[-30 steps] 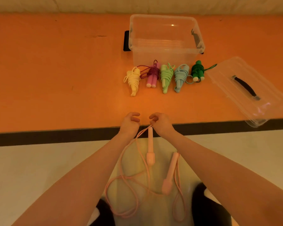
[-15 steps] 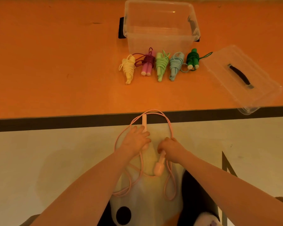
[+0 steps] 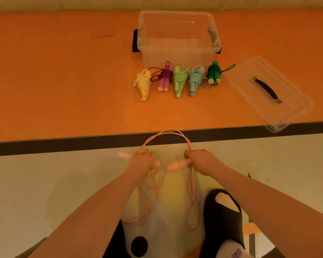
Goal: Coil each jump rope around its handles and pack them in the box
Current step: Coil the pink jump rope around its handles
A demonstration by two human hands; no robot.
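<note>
Pink rope (image 3: pixel 167 132), blurred left handle (image 3: pixel 124 155)

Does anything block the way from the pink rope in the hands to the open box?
Five coiled ropes lie in a row on the table directly before the clear box. The pink rope would pass over them. The box's top is open; its lid lies to the right.
</note>
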